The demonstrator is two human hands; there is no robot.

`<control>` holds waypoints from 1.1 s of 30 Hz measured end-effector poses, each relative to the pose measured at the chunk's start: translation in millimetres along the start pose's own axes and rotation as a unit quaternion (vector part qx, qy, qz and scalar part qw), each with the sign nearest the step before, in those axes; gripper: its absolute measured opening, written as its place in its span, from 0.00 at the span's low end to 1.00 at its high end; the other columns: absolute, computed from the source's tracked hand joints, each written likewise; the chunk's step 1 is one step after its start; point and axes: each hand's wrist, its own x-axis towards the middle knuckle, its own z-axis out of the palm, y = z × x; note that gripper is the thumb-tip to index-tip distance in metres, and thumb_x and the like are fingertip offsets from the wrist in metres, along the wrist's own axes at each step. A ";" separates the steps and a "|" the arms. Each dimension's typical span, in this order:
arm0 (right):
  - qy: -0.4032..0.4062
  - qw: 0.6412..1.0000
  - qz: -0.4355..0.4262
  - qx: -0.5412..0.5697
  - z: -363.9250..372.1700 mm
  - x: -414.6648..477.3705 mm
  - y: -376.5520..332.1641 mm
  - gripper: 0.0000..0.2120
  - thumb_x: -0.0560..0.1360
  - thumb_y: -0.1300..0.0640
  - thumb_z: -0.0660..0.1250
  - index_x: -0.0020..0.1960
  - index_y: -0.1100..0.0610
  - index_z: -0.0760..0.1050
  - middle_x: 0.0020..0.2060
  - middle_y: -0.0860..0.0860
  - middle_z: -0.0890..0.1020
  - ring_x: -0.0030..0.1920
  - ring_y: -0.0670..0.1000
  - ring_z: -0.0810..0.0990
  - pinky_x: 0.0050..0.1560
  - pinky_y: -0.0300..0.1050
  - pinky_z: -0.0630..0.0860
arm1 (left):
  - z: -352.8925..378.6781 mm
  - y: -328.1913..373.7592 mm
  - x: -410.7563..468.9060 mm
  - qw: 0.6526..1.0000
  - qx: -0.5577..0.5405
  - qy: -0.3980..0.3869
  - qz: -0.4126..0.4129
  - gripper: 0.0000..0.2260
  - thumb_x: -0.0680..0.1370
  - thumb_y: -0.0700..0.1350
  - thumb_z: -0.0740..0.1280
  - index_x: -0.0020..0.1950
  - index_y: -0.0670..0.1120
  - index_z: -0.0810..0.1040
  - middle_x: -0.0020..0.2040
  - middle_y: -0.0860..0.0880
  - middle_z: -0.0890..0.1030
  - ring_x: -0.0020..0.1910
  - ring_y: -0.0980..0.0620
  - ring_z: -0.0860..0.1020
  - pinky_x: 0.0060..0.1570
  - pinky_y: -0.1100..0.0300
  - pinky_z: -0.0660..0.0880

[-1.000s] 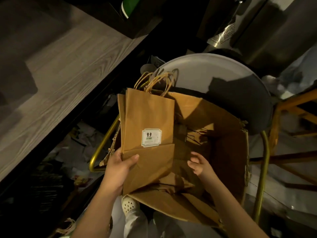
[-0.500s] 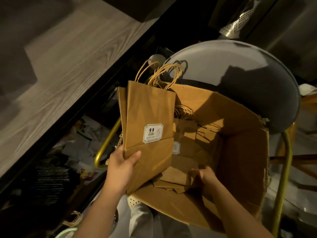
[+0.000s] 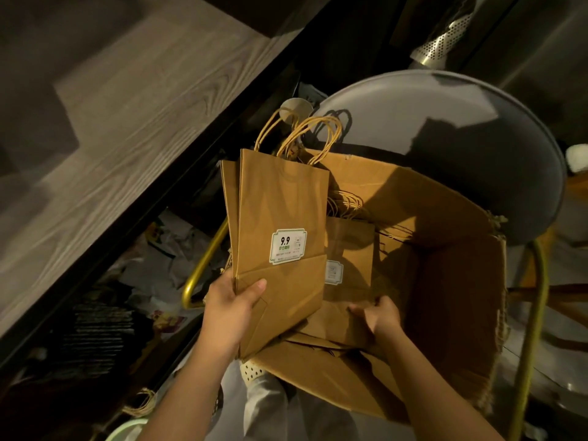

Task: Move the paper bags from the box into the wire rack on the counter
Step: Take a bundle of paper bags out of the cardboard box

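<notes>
Paper bags and the cardboard box (image 3: 445, 249) that holds them fill the middle of a dim view from above. Largest in view is a wood-grain counter (image 3: 111, 138), running diagonally across the upper left. Next is a round grey chair seat (image 3: 461, 138) on brass-coloured legs, with the open box resting on it, flaps spread. A flat stack of brown paper bags in the left hand (image 3: 276, 218) stands upright over the box's left edge, twisted paper handles pointing away from the viewer and a white label reading 9.9 on the front bag. More bags in the box (image 3: 346, 281) lie flat on its floor, one showing a smaller label. The left hand (image 3: 229, 307) is clamped on the bottom corner of the upright stack, thumb across the front. The right hand (image 3: 378, 316) reaches down inside the box, fingers curled at the lower edge of the flat bags; shadow makes it hard to say for certain, but it appears to be gripping them. Both hands are apart, each on its own bundle. Crumpled papers (image 3: 165, 249) lie on a shelf under the counter.
</notes>
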 end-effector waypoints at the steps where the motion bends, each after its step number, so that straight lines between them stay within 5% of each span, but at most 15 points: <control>1: -0.002 1.000 -0.011 0.004 -1.3 -1.1 0.5 0.26 0.72 0.58 0.74 0.67 0.58 0.69 0.60 0.58 0.77 0.59 0.60 0.77 0.56 0.55 0.77 | -0.8 -0.7 0.0 1.000 0.001 0.001 -0.001 0.11 0.76 0.36 0.68 0.51 0.52 0.77 0.50 0.49 0.84 0.52 0.47 0.81 0.57 0.44 0.76; 5: 0.020 0.997 -0.072 -0.008 -21.2 -14.4 3.4 0.29 0.78 0.61 0.66 0.76 0.54 0.60 0.66 0.55 0.73 0.62 0.57 0.75 0.57 0.52 0.76 | 0.0 0.2 -2.3 1.000 0.007 0.003 0.005 0.11 0.76 0.36 0.68 0.50 0.53 0.77 0.51 0.49 0.83 0.52 0.48 0.81 0.57 0.43 0.76; 12: 0.139 0.971 -0.185 0.063 -60.2 -50.3 1.4 0.16 0.80 0.60 0.61 0.66 0.49 0.71 0.56 0.48 0.78 0.56 0.51 0.78 0.57 0.55 0.78 | 1.8 3.3 -4.9 1.000 0.002 -0.002 0.015 0.12 0.76 0.36 0.67 0.50 0.54 0.77 0.52 0.49 0.83 0.54 0.47 0.80 0.59 0.42 0.75; 16: 0.202 0.938 -0.259 0.109 -81.7 -79.0 -3.7 0.15 0.80 0.60 0.59 0.60 0.42 0.71 0.45 0.39 0.77 0.44 0.42 0.78 0.46 0.47 0.77 | 1.5 4.1 -6.2 1.000 -0.003 -0.004 0.012 0.11 0.77 0.37 0.67 0.52 0.53 0.76 0.52 0.51 0.82 0.53 0.48 0.80 0.58 0.43 0.75; 22: 0.258 0.892 -0.301 0.218 -114.8 -105.7 -17.0 0.16 0.81 0.62 0.59 0.61 0.44 0.70 0.49 0.39 0.75 0.48 0.39 0.75 0.48 0.39 0.71 | 1.3 3.9 -5.9 1.000 -0.013 -0.001 0.005 0.11 0.76 0.38 0.68 0.52 0.54 0.77 0.52 0.50 0.82 0.54 0.48 0.80 0.58 0.43 0.75; 26: 0.210 0.879 -0.288 0.318 -129.8 -109.0 -24.5 0.15 0.80 0.61 0.61 0.57 0.42 0.73 0.51 0.41 0.78 0.52 0.43 0.78 0.50 0.42 0.73 | 0.3 4.8 -7.5 0.999 -0.035 -0.011 -0.001 0.11 0.75 0.38 0.69 0.54 0.52 0.76 0.53 0.49 0.82 0.54 0.48 0.80 0.57 0.44 0.75; 29: 0.139 0.906 -0.224 0.332 -126.1 -103.1 -23.1 0.19 0.79 0.60 0.64 0.68 0.45 0.70 0.59 0.44 0.74 0.58 0.49 0.74 0.56 0.50 0.73 | -0.9 5.1 -9.7 0.997 -0.066 -0.029 -0.012 0.13 0.75 0.37 0.69 0.55 0.51 0.77 0.53 0.48 0.83 0.53 0.47 0.80 0.55 0.45 0.76; 33: 0.035 0.937 -0.204 0.282 -103.6 -102.6 -18.3 0.20 0.78 0.59 0.65 0.66 0.43 0.68 0.55 0.42 0.73 0.55 0.49 0.73 0.56 0.54 0.72 | -3.9 3.9 -14.4 0.989 -0.124 -0.049 -0.059 0.15 0.72 0.39 0.70 0.58 0.46 0.77 0.51 0.45 0.84 0.51 0.43 0.82 0.51 0.44 0.77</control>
